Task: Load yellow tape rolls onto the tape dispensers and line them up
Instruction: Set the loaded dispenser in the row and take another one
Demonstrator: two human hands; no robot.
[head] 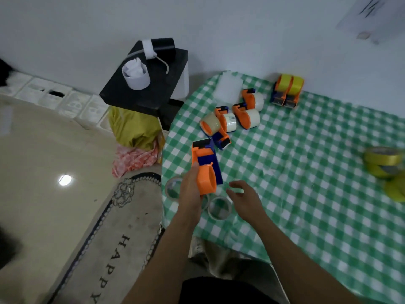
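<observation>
Right hand (pixel 243 199) relaxed, left hand (pixel 190 189) gripping dispenser (pixel 206 170)

The left grip (pixel 190 189) holds a dispenser (pixel 205 170) over the tabletop's (pixel 306 172) near-left edge, one loose roll (pixel 173 189) to its left, a second roll (pixel 219 207) just before it. Behind lies a cluster of loaded dispensers (pixel 245 118) — further back, by the wall, a side-by-side pair (pixel 287 89) — and a stack of rolls (pixel 383 162) sits far right. Left of the tabletop, a stand (pixel 140 95) carries a cup (pixel 136 79).
</observation>
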